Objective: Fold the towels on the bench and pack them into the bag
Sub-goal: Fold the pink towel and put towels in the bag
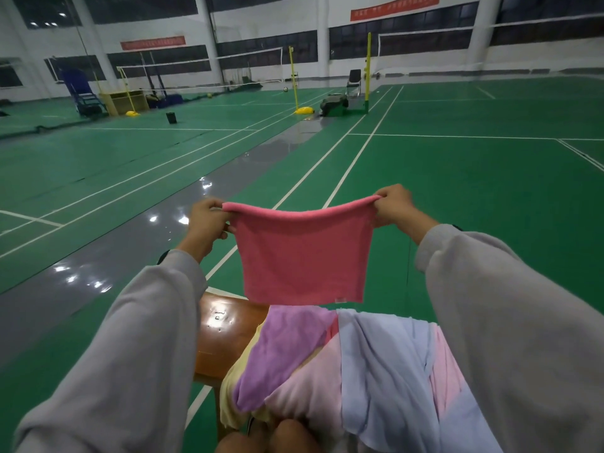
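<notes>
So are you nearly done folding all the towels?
Not nearly. Nothing looks finished, and no bag shows. The left hand and right hand hold up one pink towel by its top corners. A crumpled heap of towels waits on the bench.

Both grey-sleeved arms are held out forward. One top corner of the pink towel [302,256] is pinched by the left hand [209,222], the other by the right hand [394,206].
</notes>
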Motion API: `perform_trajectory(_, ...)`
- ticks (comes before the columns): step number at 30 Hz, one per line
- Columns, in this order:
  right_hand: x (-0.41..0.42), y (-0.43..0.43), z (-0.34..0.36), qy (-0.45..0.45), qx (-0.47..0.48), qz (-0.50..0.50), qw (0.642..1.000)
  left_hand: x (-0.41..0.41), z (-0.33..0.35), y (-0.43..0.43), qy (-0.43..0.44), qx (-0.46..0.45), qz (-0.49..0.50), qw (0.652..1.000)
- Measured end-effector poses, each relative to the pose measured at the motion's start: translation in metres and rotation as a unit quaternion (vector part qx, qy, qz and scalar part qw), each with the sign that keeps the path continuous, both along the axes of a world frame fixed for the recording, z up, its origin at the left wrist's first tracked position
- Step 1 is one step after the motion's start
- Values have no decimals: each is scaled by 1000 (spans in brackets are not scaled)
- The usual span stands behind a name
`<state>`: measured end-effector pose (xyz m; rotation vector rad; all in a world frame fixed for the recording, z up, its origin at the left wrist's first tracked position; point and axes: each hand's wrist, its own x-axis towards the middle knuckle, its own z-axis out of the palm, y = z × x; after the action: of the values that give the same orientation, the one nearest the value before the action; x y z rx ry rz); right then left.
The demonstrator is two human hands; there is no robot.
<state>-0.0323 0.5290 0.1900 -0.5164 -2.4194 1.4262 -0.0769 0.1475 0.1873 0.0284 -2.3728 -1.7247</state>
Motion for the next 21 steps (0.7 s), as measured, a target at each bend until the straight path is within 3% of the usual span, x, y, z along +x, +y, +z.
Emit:
perform_trajectory(4, -12, -4, -3, 70, -119, 12, 990, -7, 1, 0, 14, 154, 19, 988)
perform_trajectory(7, -3, -10, 2, 112, -149, 15, 982, -6, 3, -1, 6, 187, -5, 982)
perform_trajectory(12, 25, -11, -23, 120, -212, 28, 970, 20, -25, -6, -27, 133, -50, 989)
perform_trajectory(18, 85, -19, -95, 16, -252, 15, 967, 79, -94, -22, -64, 34, -9, 997)
perform_trajectory(21, 121, -19, -134, -89, -249, 47, 963, 107, -126, -36, -81, -5, -14, 997)
